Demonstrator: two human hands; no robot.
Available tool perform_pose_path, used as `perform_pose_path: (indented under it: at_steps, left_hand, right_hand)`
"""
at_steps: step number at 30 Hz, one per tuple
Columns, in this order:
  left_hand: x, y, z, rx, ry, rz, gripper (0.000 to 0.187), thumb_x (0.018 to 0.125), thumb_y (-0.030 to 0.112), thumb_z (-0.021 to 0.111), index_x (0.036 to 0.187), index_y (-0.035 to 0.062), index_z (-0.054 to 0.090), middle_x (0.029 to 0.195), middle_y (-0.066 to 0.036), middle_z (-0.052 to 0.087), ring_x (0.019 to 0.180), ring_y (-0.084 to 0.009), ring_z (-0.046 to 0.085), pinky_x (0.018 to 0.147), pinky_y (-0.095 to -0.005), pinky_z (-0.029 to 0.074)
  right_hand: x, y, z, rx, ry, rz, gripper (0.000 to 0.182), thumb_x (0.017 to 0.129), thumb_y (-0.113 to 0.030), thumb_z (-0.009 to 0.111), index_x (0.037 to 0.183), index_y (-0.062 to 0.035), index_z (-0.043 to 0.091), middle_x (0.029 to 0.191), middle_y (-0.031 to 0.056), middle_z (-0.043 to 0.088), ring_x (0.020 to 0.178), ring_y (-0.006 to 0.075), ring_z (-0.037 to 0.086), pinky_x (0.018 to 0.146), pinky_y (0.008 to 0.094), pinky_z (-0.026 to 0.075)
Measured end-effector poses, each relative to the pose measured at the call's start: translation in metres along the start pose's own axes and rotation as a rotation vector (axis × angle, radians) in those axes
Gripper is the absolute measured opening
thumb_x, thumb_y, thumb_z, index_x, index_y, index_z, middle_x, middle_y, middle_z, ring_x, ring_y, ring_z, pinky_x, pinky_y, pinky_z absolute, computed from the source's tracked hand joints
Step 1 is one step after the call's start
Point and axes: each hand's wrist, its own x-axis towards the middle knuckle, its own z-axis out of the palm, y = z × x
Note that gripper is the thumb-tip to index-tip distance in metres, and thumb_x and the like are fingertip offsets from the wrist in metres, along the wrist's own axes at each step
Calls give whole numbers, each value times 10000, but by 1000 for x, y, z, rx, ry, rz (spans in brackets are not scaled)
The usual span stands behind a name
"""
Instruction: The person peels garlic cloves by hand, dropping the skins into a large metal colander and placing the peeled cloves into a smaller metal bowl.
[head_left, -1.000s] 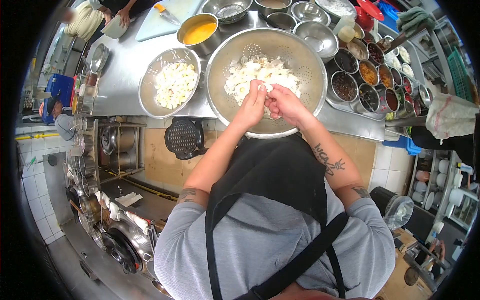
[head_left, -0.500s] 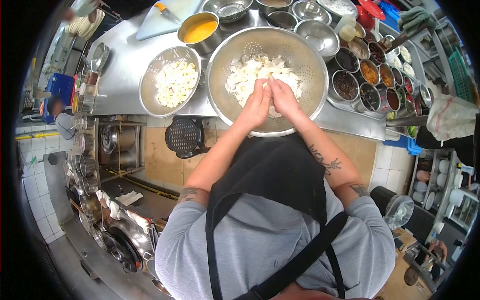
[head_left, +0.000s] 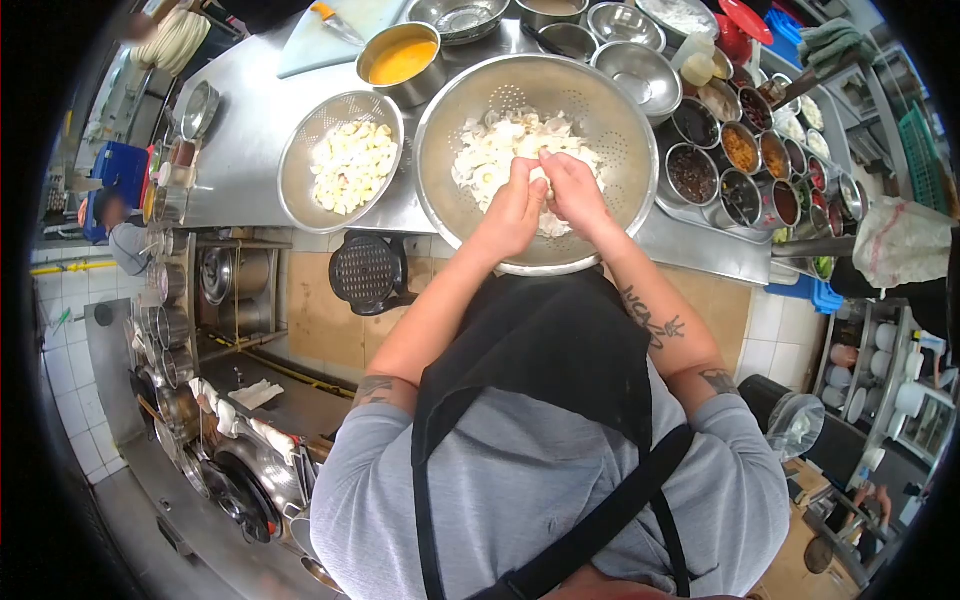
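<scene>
Both my hands are together over a large steel colander [head_left: 625, 165], pinched on a small pale piece, apparently a garlic clove [head_left: 541, 180], mostly covered by the fingers. My left hand [head_left: 513, 215] has its fingers curled and thumb up. My right hand [head_left: 580, 198] presses in from the other side, fingertips touching the left. Beneath them lies a heap of whitish garlic [head_left: 487, 172] with papery skins. On the left, a smaller, tilted colander [head_left: 293, 190] holds many pale yellow, peeled-looking cloves [head_left: 352, 165].
Behind the colanders stand a pot of orange liquid [head_left: 404, 62], steel bowls [head_left: 640, 75] and a board [head_left: 310, 45] with an orange-handled knife. Several ingredient tins [head_left: 690, 172] crowd the right. A black stool [head_left: 366, 272] sits below the counter. Another person [head_left: 127, 240] is at far left.
My hands have parted slightly at the fingers, the right turning a little, so more of the pale piece shows. The colanders stay essentially in place.
</scene>
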Motion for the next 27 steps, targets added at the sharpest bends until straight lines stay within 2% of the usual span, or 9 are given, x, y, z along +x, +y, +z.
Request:
perform_pose_path:
  at_steps: [3,6,9,12,15,18,21,24,27]
  left_hand:
    - [0,-5,-1,-165,-24,-104,299,1086,322,348,1226,66,407,727,-23,465,595,-87,422,569,-262,388]
    - [3,-3,0,-246,20,-180,283,1074,349,395,1198,96,419,718,-21,448,561,-78,406,509,-254,354]
    - [6,11,1,-627,23,-563,255,1058,377,433,1171,148,442,713,-14,428,527,-67,364,455,-235,291]
    - [10,15,-4,-882,-6,-741,237,1045,396,444,1172,197,448,712,0,407,520,-61,325,441,-222,241]
    - [10,16,-12,-940,-100,-760,231,1043,390,425,1186,210,447,724,1,401,512,-67,288,448,-218,230]
    - [8,19,-14,-949,-119,-828,234,1043,399,430,1191,219,454,724,5,392,519,-65,279,446,-218,224]
    - [7,16,-11,-988,-76,-803,243,1045,400,435,1199,215,463,722,5,391,541,-62,291,462,-211,233]
    - [11,23,-4,-1039,0,-752,255,1049,401,428,1162,178,478,717,11,393,561,-60,307,480,-207,249]
    - [12,14,-3,-1088,-10,-782,233,1050,363,391,1077,148,477,742,20,416,554,-65,316,468,-225,238]
  right_hand:
    - [-1,12,2,38,47,-116,312,1039,-264,444,847,-48,559,643,-25,484,531,63,448,495,242,399]
    - [0,12,1,-12,56,-144,318,1031,-267,462,850,-27,565,633,5,502,575,92,498,516,290,432]
    - [12,21,-2,-241,123,-330,301,1014,-258,497,860,-9,568,665,75,569,596,156,551,549,351,456]
    - [-3,9,4,-359,149,-564,281,992,-253,535,866,-5,577,699,140,611,595,213,572,576,383,465]
    - [-2,10,-6,-476,122,-619,260,976,-241,572,868,-5,591,708,161,631,592,226,598,573,361,466]
    - [2,15,-9,-490,121,-599,216,964,-210,596,895,-6,598,696,161,627,593,229,619,570,341,470]
    - [0,13,-6,-436,125,-651,187,957,-189,606,904,-10,596,714,163,630,597,236,644,565,340,472]
    - [-9,7,5,-220,118,-497,175,953,-182,602,908,-13,597,740,172,639,606,266,653,572,365,480]
    - [-7,5,5,-569,259,-829,160,948,-165,599,898,-13,595,751,189,632,617,322,652,575,387,485]
